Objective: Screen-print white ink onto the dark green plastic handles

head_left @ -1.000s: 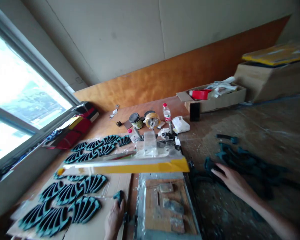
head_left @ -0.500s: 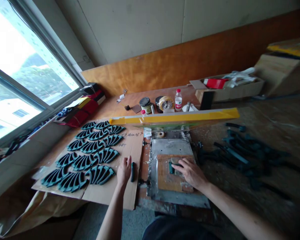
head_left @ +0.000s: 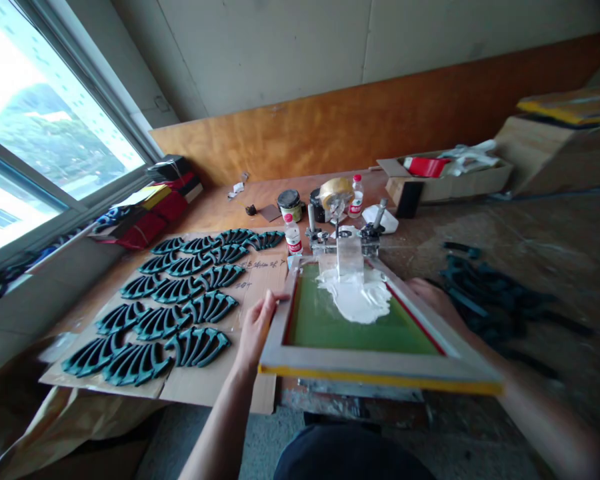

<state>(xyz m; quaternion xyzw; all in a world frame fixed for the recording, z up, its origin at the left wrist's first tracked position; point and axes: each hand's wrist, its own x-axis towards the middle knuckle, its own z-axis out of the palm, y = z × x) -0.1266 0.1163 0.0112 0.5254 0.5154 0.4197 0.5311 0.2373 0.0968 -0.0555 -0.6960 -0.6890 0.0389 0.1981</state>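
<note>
A screen printing frame (head_left: 380, 363) with green mesh lies low over the metal base (head_left: 365, 390), its near edge wrapped in yellow tape. White ink (head_left: 363, 303) is spread in a thick patch on the mesh, under a clear squeegee blade (head_left: 350, 259). My left hand (head_left: 258, 327) is closed at the frame's left side, thumb against the edge. On the right side, my right hand (head_left: 433, 303) grips the frame, its fingers partly hidden and blurred. Dark green fan-shaped slatted parts (head_left: 200, 310) lie in rows on a cardboard sheet (head_left: 220, 383) to the left. Whatever lies beneath the screen is hidden.
Dark green parts (head_left: 485, 293) are heaped on the table at right. Behind the frame stand hinge clamps (head_left: 373, 230), a red-capped bottle (head_left: 293, 235), a jar (head_left: 290, 203) and a tape roll (head_left: 336, 192). An open carton (head_left: 465, 187) sits farther back; a window is at left.
The screen frame has swung down from its raised position over the base. My right hand has left a small green piece on the base for the frame's right side; my left hand meets its left side.
</note>
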